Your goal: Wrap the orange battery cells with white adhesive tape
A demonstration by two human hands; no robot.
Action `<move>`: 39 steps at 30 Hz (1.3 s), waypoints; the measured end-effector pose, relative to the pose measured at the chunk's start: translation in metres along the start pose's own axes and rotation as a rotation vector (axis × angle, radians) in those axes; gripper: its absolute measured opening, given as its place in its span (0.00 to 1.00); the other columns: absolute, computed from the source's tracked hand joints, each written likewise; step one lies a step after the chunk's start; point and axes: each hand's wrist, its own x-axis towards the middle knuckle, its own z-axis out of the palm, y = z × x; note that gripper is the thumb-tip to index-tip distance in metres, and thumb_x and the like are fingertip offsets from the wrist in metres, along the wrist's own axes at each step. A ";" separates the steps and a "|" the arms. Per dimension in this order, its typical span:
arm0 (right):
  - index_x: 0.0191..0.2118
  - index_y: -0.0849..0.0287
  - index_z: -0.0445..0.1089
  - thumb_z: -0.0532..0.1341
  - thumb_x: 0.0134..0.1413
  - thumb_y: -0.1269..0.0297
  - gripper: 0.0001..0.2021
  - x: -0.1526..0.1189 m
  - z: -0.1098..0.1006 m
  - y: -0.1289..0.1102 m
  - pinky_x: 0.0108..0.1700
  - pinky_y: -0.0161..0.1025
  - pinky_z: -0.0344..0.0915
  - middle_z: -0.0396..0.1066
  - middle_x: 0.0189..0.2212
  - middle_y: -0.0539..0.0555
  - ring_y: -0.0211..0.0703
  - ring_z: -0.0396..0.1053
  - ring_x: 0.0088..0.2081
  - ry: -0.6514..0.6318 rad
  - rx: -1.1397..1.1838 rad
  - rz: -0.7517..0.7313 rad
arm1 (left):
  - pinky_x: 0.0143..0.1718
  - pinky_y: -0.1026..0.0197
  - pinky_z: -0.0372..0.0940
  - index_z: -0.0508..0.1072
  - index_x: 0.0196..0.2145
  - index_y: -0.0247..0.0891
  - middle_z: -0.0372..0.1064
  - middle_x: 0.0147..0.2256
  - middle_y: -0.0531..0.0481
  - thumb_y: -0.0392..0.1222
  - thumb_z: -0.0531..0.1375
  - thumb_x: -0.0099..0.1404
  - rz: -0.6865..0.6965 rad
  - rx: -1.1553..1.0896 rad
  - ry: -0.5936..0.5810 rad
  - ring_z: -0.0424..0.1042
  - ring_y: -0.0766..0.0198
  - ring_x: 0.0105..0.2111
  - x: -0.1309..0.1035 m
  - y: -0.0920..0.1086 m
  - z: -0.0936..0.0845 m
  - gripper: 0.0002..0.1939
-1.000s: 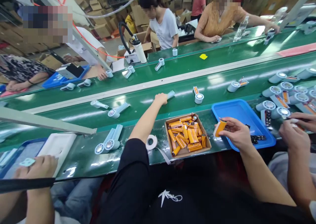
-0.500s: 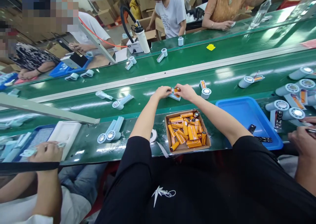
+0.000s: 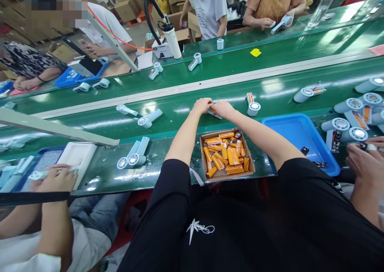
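Over the near green belt, my left hand (image 3: 203,105) and my right hand (image 3: 225,109) meet with fingers closed at a light-blue handheld fan (image 3: 216,115). Part of its open handle shows below my fingers; the rest is covered. My left hand grips the fan's far-left part. My right fingers pinch an orange battery (image 3: 212,109) at the handle, mostly hidden. Just nearer to me, a cardboard box (image 3: 203,172) holds several orange batteries (image 3: 233,160). Right of my hands lies another fan (image 3: 253,108) with orange showing in its open handle.
A blue tray (image 3: 288,140) with small black parts stands right of the box. Several fans (image 3: 340,124) crowd the far right beside a co-worker's hands (image 3: 364,160). Two fans (image 3: 136,159) lie left on the bench. A metal post (image 3: 60,126) slants across the left.
My hands have drawn closer together, covering more of the orange battery and the fan. The view has shifted slightly. Across the belt, a co-worker now holds a fan.
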 end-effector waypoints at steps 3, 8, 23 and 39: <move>0.62 0.60 0.72 0.63 0.67 0.60 0.21 -0.005 0.005 -0.001 0.51 0.49 0.69 0.78 0.52 0.71 0.65 0.77 0.53 0.000 0.002 0.003 | 0.53 0.55 0.65 0.80 0.49 0.47 0.79 0.53 0.47 0.45 0.58 0.71 -0.012 -0.018 0.011 0.73 0.52 0.53 0.001 0.003 0.002 0.14; 0.58 0.59 0.75 0.58 0.70 0.54 0.20 -0.007 0.010 0.001 0.54 0.52 0.68 0.77 0.53 0.70 0.63 0.76 0.53 -0.034 0.045 0.040 | 0.52 0.57 0.65 0.80 0.49 0.48 0.79 0.52 0.48 0.47 0.58 0.72 -0.027 -0.032 0.032 0.74 0.54 0.53 0.000 0.009 0.006 0.14; 0.57 0.65 0.71 0.56 0.72 0.57 0.19 -0.028 0.029 0.036 0.55 0.42 0.67 0.73 0.55 0.71 0.53 0.75 0.51 -0.032 0.267 0.199 | 0.53 0.50 0.67 0.77 0.49 0.36 0.77 0.49 0.43 0.47 0.59 0.75 -0.055 -0.098 0.055 0.73 0.58 0.46 0.002 0.035 0.013 0.14; 0.43 0.52 0.80 0.60 0.67 0.48 0.16 -0.314 0.047 -0.011 0.45 0.45 0.75 0.83 0.40 0.54 0.50 0.80 0.41 0.338 0.899 0.115 | 0.67 0.41 0.66 0.77 0.53 0.46 0.71 0.63 0.45 0.50 0.60 0.71 0.135 0.027 0.181 0.69 0.45 0.64 -0.357 -0.102 0.062 0.16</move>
